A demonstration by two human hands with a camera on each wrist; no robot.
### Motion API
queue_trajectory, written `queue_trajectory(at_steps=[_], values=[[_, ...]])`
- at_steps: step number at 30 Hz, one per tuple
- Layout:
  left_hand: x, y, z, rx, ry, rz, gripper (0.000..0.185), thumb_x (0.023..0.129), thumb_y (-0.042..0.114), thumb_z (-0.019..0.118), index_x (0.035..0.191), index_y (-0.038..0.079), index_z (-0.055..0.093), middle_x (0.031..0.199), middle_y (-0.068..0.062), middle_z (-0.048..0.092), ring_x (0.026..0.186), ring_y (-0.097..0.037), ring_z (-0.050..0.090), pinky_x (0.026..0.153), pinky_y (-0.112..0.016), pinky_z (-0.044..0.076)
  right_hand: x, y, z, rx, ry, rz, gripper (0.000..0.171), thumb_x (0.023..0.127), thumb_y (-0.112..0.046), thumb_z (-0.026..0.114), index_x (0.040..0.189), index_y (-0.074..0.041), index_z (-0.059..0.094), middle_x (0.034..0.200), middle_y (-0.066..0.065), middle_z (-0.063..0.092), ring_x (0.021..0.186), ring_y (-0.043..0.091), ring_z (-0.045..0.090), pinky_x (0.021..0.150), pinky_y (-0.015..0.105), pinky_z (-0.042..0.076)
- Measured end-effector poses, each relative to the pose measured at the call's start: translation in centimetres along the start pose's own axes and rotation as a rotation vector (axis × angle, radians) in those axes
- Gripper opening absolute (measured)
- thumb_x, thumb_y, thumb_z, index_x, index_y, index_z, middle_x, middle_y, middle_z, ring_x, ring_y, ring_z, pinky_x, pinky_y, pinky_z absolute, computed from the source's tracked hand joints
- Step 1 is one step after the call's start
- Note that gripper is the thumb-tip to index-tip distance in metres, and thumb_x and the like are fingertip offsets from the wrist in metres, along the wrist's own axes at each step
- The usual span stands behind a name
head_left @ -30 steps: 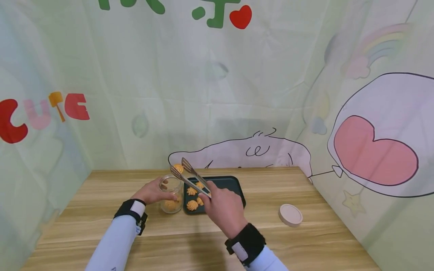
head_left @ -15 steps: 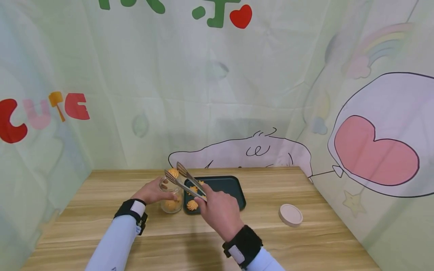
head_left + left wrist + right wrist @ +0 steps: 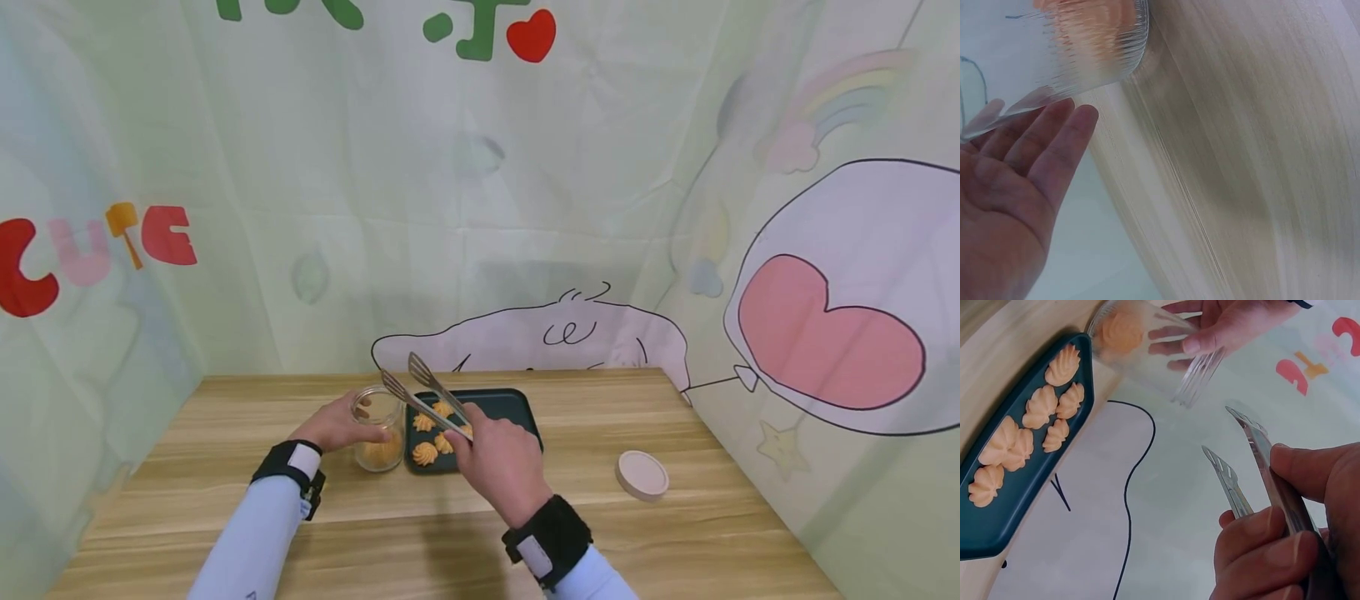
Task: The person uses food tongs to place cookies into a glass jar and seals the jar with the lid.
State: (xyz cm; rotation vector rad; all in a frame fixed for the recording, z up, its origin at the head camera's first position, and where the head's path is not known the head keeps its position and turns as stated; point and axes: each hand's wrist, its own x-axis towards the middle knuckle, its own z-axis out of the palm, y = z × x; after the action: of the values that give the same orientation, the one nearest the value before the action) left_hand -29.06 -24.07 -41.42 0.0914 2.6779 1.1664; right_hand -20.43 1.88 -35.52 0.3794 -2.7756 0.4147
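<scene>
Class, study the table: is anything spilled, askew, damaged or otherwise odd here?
Nothing stands out. The glass jar stands upright in the left hand, the cookies lie on the dark tray, the tongs in the right hand are empty, and the lid lies flat on the table.

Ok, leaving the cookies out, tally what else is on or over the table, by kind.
Glass jar: 1
Metal tongs: 1
Dark green tray: 1
Round lid: 1
Total: 4

Left hand [image 3: 335, 425] fingers curled in sideways grip; right hand [image 3: 498, 461] fisted, grip closed, raised
</scene>
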Motion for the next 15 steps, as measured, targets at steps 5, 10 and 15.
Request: queue_trajectory(at_steps=[5,10,15], values=[[-0.2,0.2,0.0,0.014,0.003,0.004,0.092,0.076,0.044,0.081,0.143,-0.003,0.039,0.141,-0.027,0.05,0.128,-0.046,0.049,0.102,-0.058,0.044,0.1,0.8,0.0,0.002,0.018,0.014,0.048,0.093,-0.046,0.062,0.129,-0.012,0.063,0.049,-0.004,0.045,0.039,0.01,0.037,0.035,0.026,0.026],[-0.2,0.2,0.0,0.014,0.0,-0.002,0.094,0.076,0.045,0.081,0.143,-0.003,0.038,0.141,-0.028,0.05,0.129,-0.047,0.049,0.103,-0.058,0.043,0.3,1.7,0.2,0.034,0.019,0.04,0.048,0.094,-0.043,0.063,0.128,-0.009,0.062,0.055,-0.002,0.051,0.042,0.011,0.04,0.037,0.026,0.029],[-0.2,0.1,0.0,0.02,0.001,-0.013,0.095,0.075,0.047,0.081,0.144,-0.002,0.037,0.142,-0.027,0.049,0.129,-0.047,0.048,0.103,-0.058,0.043,0.3,2.7,0.5,0.03,0.011,0.06,0.046,0.094,-0.041,0.063,0.125,-0.007,0.063,0.055,-0.003,0.049,0.043,0.011,0.041,0.038,0.025,0.029]])
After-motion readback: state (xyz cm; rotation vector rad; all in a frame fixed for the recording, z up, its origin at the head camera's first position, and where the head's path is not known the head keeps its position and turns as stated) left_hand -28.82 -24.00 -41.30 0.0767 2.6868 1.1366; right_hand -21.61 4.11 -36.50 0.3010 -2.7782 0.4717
